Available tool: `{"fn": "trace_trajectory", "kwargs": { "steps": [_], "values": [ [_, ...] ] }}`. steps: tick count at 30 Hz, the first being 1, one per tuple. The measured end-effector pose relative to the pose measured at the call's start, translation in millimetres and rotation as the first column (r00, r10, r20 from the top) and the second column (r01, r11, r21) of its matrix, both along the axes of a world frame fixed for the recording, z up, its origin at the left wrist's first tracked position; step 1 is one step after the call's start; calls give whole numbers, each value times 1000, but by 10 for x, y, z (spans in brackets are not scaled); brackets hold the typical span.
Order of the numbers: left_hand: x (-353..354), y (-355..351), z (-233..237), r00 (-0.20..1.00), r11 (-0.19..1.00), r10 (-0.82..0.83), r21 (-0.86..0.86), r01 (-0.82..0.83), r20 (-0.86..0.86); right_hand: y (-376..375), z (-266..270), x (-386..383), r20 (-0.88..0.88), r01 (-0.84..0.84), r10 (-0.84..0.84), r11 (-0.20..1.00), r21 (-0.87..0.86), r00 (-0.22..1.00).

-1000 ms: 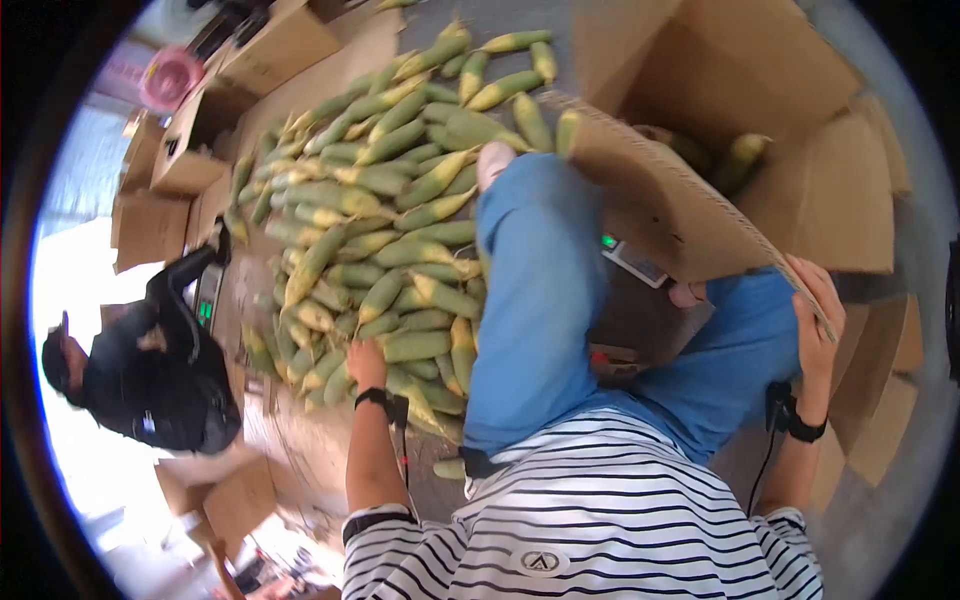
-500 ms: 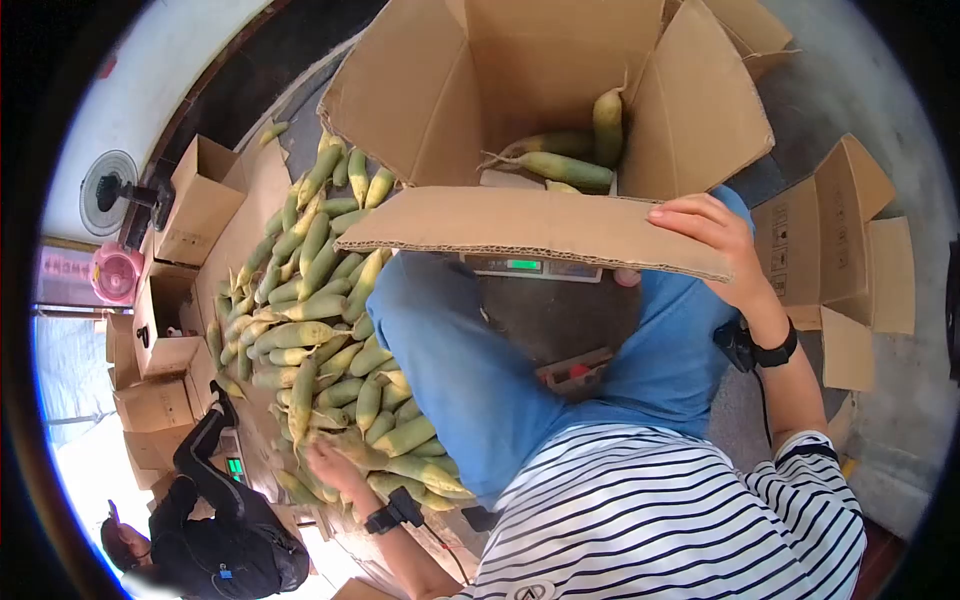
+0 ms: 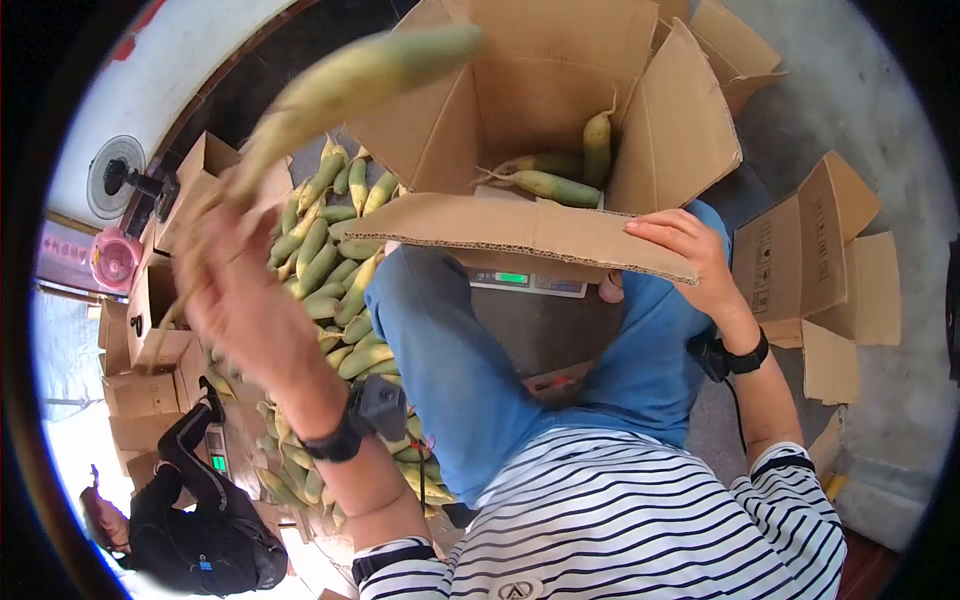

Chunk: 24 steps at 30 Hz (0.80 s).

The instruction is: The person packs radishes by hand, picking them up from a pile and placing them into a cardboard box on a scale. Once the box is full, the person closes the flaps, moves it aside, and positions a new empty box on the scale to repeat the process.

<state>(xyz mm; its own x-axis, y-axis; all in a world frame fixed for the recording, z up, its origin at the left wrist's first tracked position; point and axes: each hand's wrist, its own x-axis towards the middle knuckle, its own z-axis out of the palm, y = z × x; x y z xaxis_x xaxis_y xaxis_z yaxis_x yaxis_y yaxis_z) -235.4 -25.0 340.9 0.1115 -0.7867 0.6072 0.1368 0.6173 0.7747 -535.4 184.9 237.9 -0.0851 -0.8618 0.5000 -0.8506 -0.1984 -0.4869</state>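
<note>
One long green-yellow husked corn ear (image 3: 350, 85), motion-blurred, slants up and to the right from the left hand (image 3: 235, 300), which is clamped round its lower end, above the floor pile of corn ears (image 3: 320, 255). Fingers of the right hand (image 3: 690, 250) lie across the near flap of the open brown cardboard box (image 3: 520, 230); the thumb is hidden, so the grip cannot be told.

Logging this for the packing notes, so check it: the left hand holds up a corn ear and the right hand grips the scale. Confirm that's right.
Not quite. The right hand holds the near flap of the box, not the scale, which shows just below that flap. The head view shows this. The left hand does hold up a corn ear.
</note>
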Motion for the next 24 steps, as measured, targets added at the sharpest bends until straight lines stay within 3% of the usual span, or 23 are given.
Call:
{"fn": "trace_trajectory", "kwargs": {
  "steps": [2,3,5,8,9,10,11,12,14,17,18,20,21,23,24],
  "values": [
    [-58,16,-156,982,988,-42,152,14,185,4,8,4,1,-5,5,1000,0,1000],
    [-4,15,-286,981,988,-42,156,12,189,8,9,4,4,-4,4,1000,-3,1000],
    [273,33,-658,928,973,93,164,-161,361,24,0,-13,8,2,-2,1000,5,1000],
    [963,111,-1514,847,872,38,396,-287,531,15,20,20,3,-1,1,999,44,1000],
    [1154,215,-1769,784,853,-14,416,-314,621,4,14,45,-15,24,-23,997,69,1000],
    [1585,227,-2409,594,833,-55,364,-415,803,0,-5,45,-49,34,-32,999,40,998],
    [1760,428,-2658,504,850,-187,396,-348,843,10,-32,29,29,50,-52,998,46,998],
    [1947,658,-3039,571,743,-357,596,-306,739,0,-28,25,24,29,-31,996,79,999],
    [2116,1101,-3325,328,656,-572,659,-368,752,17,-32,38,59,-9,3,994,106,998],
    [2328,1531,-3703,303,535,-597,651,-538,742,26,-10,20,82,45,-59,986,161,995],
    [2386,1610,-3798,315,526,-597,656,-541,738,26,18,23,116,35,-56,984,176,992],
    [2515,1696,-4003,355,552,-396,528,-645,847,23,-2,4,150,21,-52,980,197,987],
    [2608,1710,-4148,356,548,-399,532,-646,845,33,-8,0,131,24,-50,981,192,990],
    [2864,1683,-4464,313,531,-118,326,-782,942,42,-22,7,115,29,-51,981,190,992],
    [3004,1638,-4584,312,530,-122,328,-782,942,51,-24,10,110,37,-58,982,186,992]
  ]
}}
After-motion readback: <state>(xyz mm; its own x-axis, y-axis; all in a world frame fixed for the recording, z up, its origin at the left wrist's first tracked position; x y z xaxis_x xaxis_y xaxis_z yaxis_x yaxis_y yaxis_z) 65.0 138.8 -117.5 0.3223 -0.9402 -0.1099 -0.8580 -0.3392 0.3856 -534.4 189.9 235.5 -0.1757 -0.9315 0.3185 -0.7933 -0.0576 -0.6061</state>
